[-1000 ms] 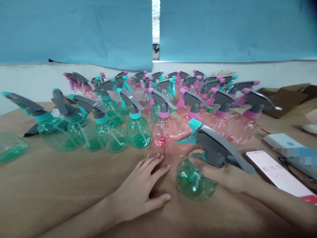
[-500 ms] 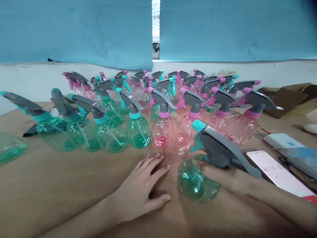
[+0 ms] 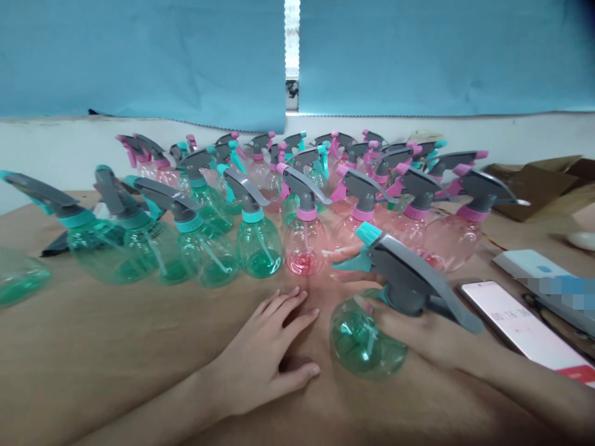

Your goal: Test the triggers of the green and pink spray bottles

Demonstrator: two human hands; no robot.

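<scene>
My right hand [image 3: 430, 337] grips a green spray bottle [image 3: 360, 341] round its neck, behind the turquoise trigger and grey head. Its fingers reach forward past the trigger, partly hidden by the head. The bottle is tilted, with green see-through walls. To its left, my left hand [image 3: 264, 353] rests flat on the wooden table [image 3: 139, 347], fingers spread, holding nothing. Just beyond the hands stand a pink-collared spray bottle [image 3: 305, 244] and a green one [image 3: 259, 244], both upright.
Several more green and pink spray bottles crowd the back of the table. A phone [image 3: 515, 316] showing a timer lies at the right, beside a white box [image 3: 530, 263]. Brown cardboard [image 3: 520, 192] sits farther back. A green bottle body [image 3: 21, 279] is cut off at the left edge.
The trigger of the held bottle has swung outward and the right-hand fingers have stretched forward. That bottle has shifted slightly left. My left hand stays in place.
</scene>
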